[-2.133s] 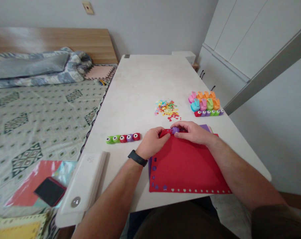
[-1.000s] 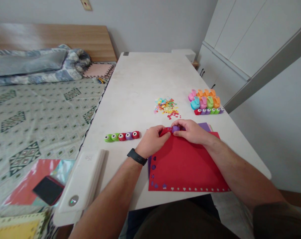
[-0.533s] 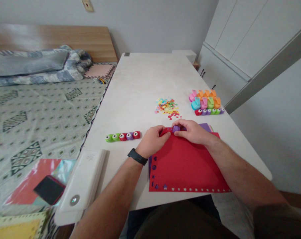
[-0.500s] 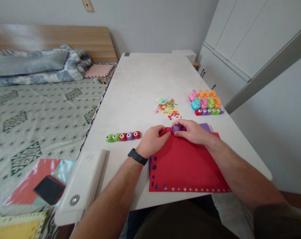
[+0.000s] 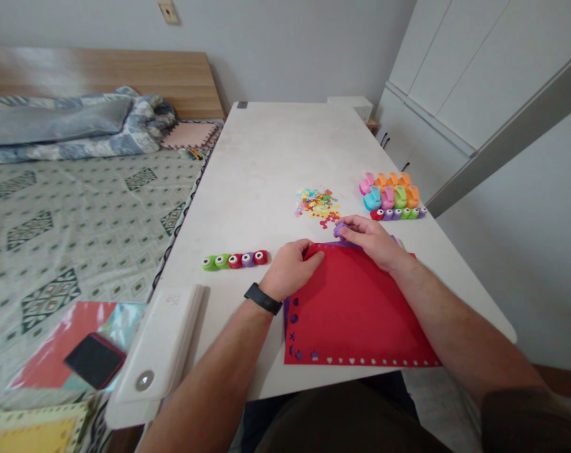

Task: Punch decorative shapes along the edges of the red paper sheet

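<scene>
My left hand [image 5: 295,265] pinches the far left corner area of a red sheet of paper [image 5: 361,302], with the thumb on top. Small shapes are punched along the sheet's left and near edges, and a few show at the far edge. Purple paper [image 5: 288,313] peeks out beneath it. Closed around a small purple craft punch [image 5: 340,230] is my right hand [image 5: 371,239], just beyond the sheet's far edge. The punch looks clear of the red paper. Just past it lies a pile of colourful paper cut-outs [image 5: 317,202], the red ones closest.
A row of small craft punches [image 5: 235,260] lies left of my left hand. Larger coloured punches [image 5: 391,190] and a second small row [image 5: 398,214] stand at the right. A white device [image 5: 160,343] occupies the table's left edge, beside a bed with a phone [image 5: 95,360].
My right hand has drawn the purple punch off the red sheet's far edge, moving it away and slightly right. My left hand keeps its hold on the sheet.
</scene>
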Demonstrator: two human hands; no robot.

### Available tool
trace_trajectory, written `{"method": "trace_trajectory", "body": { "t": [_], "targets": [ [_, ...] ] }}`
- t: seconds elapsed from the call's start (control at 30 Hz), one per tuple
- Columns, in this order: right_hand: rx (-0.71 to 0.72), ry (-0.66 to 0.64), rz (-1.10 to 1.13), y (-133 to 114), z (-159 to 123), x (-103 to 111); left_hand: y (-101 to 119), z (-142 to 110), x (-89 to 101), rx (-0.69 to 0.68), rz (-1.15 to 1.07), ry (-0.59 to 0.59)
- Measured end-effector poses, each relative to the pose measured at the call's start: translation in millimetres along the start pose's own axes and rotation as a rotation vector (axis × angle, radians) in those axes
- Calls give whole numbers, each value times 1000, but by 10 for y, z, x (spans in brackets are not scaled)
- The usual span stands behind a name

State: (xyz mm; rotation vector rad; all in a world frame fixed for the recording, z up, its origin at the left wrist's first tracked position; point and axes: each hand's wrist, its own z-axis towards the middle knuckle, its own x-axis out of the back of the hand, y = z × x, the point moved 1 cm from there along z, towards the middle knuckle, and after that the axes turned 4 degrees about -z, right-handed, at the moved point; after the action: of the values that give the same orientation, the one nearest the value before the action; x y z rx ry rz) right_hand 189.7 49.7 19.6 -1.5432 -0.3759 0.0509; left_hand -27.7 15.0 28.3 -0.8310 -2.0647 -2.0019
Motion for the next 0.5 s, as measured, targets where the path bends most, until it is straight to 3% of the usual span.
{"method": "trace_trajectory", "body": {
  "t": [0.5],
  "targets": [
    [-110,52,246,103,100,61,20,-9,9,-2,-11,-7]
  ]
}}
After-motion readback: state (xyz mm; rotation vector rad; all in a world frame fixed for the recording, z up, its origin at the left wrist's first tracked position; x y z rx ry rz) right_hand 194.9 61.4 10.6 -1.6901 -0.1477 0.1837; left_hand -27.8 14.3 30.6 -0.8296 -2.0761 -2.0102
